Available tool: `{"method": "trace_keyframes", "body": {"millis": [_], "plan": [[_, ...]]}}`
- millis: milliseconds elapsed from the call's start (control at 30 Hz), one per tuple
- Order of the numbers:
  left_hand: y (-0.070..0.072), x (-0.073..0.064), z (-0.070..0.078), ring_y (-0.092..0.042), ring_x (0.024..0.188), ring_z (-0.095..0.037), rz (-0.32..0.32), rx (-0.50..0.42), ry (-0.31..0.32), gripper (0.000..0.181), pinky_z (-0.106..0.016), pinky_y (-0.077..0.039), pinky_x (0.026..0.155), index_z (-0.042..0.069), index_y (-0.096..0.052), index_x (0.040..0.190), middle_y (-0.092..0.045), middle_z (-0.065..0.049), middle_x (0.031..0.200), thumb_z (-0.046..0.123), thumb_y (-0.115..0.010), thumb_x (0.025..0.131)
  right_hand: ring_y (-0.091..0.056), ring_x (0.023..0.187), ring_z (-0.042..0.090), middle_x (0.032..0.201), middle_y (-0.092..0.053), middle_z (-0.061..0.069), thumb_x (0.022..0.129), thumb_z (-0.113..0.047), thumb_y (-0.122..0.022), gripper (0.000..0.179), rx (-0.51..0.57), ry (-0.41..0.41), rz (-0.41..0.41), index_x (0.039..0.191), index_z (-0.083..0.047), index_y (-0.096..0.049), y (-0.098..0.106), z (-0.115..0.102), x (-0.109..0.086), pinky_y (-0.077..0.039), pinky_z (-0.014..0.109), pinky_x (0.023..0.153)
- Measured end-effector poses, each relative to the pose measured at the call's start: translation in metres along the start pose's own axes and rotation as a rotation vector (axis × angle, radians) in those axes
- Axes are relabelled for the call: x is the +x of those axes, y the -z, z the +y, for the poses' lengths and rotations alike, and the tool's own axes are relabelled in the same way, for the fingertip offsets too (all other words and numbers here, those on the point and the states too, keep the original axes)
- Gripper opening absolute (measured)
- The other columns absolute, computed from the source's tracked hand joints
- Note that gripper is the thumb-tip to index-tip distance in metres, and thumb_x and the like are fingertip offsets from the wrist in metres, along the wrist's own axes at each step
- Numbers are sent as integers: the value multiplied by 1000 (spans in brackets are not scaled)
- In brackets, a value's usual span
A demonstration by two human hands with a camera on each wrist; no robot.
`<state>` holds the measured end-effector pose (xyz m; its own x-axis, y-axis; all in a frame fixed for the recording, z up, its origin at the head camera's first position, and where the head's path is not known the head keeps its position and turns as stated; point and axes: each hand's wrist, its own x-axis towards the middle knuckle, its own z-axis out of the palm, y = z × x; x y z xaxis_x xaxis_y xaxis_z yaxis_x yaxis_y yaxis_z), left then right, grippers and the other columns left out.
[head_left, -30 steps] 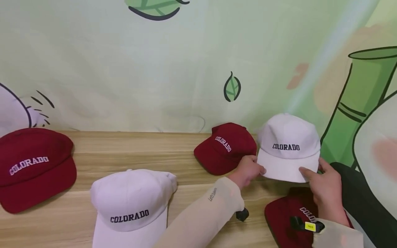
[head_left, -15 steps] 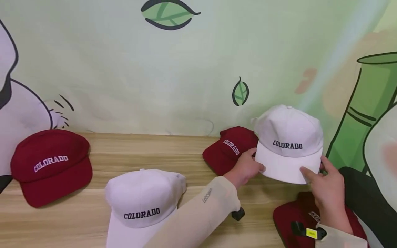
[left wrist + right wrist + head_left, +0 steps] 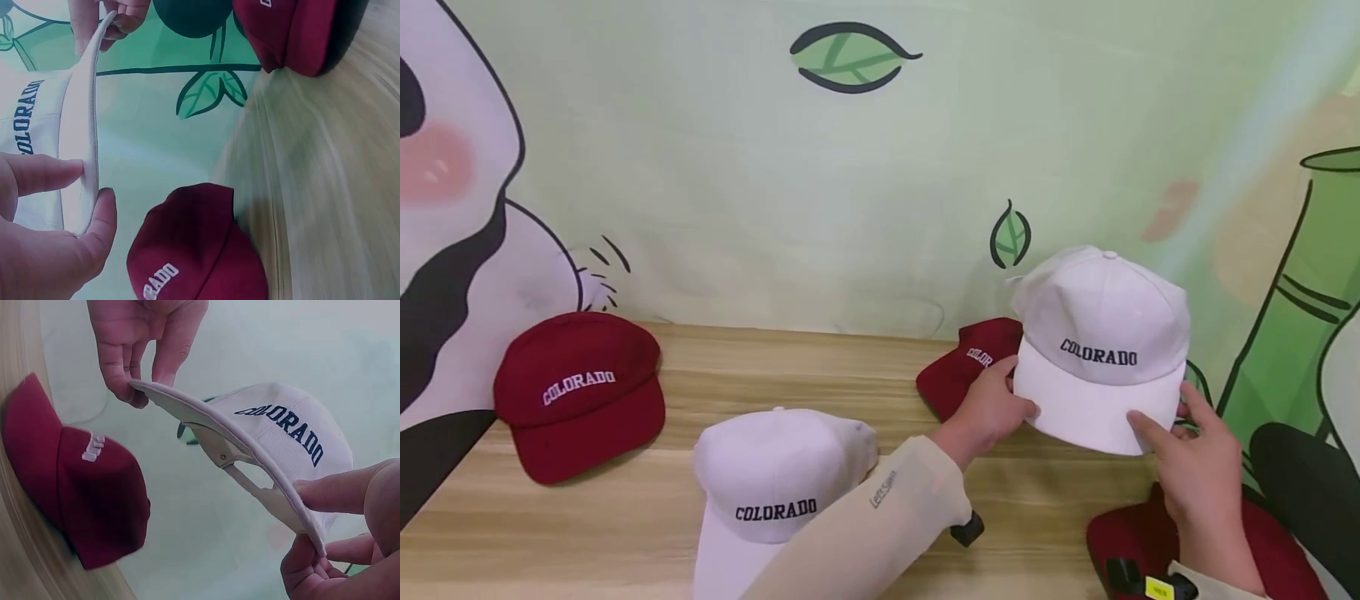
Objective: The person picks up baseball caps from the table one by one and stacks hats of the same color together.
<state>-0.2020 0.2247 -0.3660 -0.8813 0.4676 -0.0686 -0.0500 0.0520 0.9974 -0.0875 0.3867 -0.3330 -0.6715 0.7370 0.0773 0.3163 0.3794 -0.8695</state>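
Note:
Both hands hold a white baseball cap (image 3: pixel 1101 325) with dark COLORADO lettering, raised above the table with its brim toward me. My left hand (image 3: pixel 988 406) pinches the brim's left edge, thumb on top and fingers beneath, as the left wrist view shows. At the brim's right edge my right hand (image 3: pixel 1202 454) pinches the same way; in the right wrist view the cap's strap opening (image 3: pixel 250 478) shows below. A dark red cap (image 3: pixel 951 379) sits behind the left hand, partly covered. Another dark red cap (image 3: pixel 1123 533) lies under the right forearm.
On the wooden table (image 3: pixel 760 367), a second white cap (image 3: pixel 775 475) stands front centre, partly behind the left sleeve (image 3: pixel 880 517). A third red cap (image 3: pixel 580 392) is at the left. A cloth backdrop (image 3: pixel 715 183) with a printed panda and leaves hangs behind.
The white cap has risen a little and tilted in both hands, which keep their pinch on the brim. The head view has shifted left, so the other caps appear further right.

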Motion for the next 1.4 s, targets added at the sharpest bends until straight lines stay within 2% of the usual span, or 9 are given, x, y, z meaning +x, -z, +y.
{"method": "trace_keyframes", "body": {"millis": [133, 233, 333, 433, 600, 767, 1000, 1233, 1400], "plan": [[8, -8, 0, -57, 90, -12, 5, 64, -11, 70, -24, -51, 74, 6, -45, 143, -64, -7, 115, -5, -71, 79, -49, 86, -3, 110, -41, -13, 86, -19, -73, 78, 66, -11, -32, 152, -24, -32, -1, 0, -6, -46, 10, 62], [14, -13, 0, -58, 92, -11, 19, 109, -22, 69, -23, -52, 75, 6, -47, 143, -64, -7, 119, -3, -73, 79, -51, 87, -6, 110, -41, -14, 85, -18, -74, 79, 111, -14, -55, 152, -24, -31, -2, -1, -10, -48, 9, 63], [20, -19, 1, -58, 89, -12, 41, 133, -33, 70, -23, -52, 73, 6, -47, 142, -63, -8, 112, -1, -74, 78, -54, 86, -6, 108, -42, -12, 84, -14, -75, 79, 191, -18, -75, 151, -24, -34, -5, -4, -14, -48, 10, 62], [27, -24, 2, -57, 85, -12, 61, 117, -52, 68, -23, -53, 73, 4, -49, 141, -59, -7, 101, -2, -74, 78, -55, 86, -4, 107, -42, -10, 82, -13, -77, 80, 255, -29, -91, 150, -24, -35, -7, -6, -19, -49, 10, 62], [40, -33, 5, -54, 84, -12, 86, 55, -82, 62, -24, -55, 74, 0, -52, 137, -52, -3, 96, -4, -72, 79, -55, 88, -5, 108, -42, -11, 83, -15, -76, 81, 201, -18, -103, 151, -25, -33, -12, -10, -28, -49, 9, 63], [55, -41, 6, -53, 86, -13, 107, 72, -103, 57, -24, -55, 72, 1, -53, 135, -55, -3, 102, 0, -72, 82, -57, 87, -5, 109, -44, -10, 83, -11, -76, 82, 195, 14, -106, 151, -24, -33, -20, -16, -37, -50, 9, 64], [74, -49, 7, -55, 87, -13, 102, 60, -121, 59, -25, -55, 69, 3, -51, 137, -56, -4, 102, -1, -71, 82, -57, 87, -2, 110, -45, -9, 81, -9, -77, 83, 246, 40, -123, 150, -25, -35, -31, -22, -47, -49, 9, 64], [95, -63, 10, -54, 85, -12, 116, 121, -148, 64, -21, -52, 70, 3, -48, 140, -55, -5, 101, -1, -71, 81, -59, 86, 0, 109, -46, -6, 81, -6, -76, 78, 268, 64, -153, 149, -22, -39, -44, -29, -57, -50, 10, 65], [113, -78, 14, -55, 84, -13, 142, 146, -170, 65, -21, -50, 70, 7, -48, 142, -55, -6, 102, 1, -71, 81, -58, 87, -4, 114, -45, -8, 83, -18, -77, 80, 155, 65, -183, 150, -26, -35, -53, -34, -67, -50, 10, 67]]}}
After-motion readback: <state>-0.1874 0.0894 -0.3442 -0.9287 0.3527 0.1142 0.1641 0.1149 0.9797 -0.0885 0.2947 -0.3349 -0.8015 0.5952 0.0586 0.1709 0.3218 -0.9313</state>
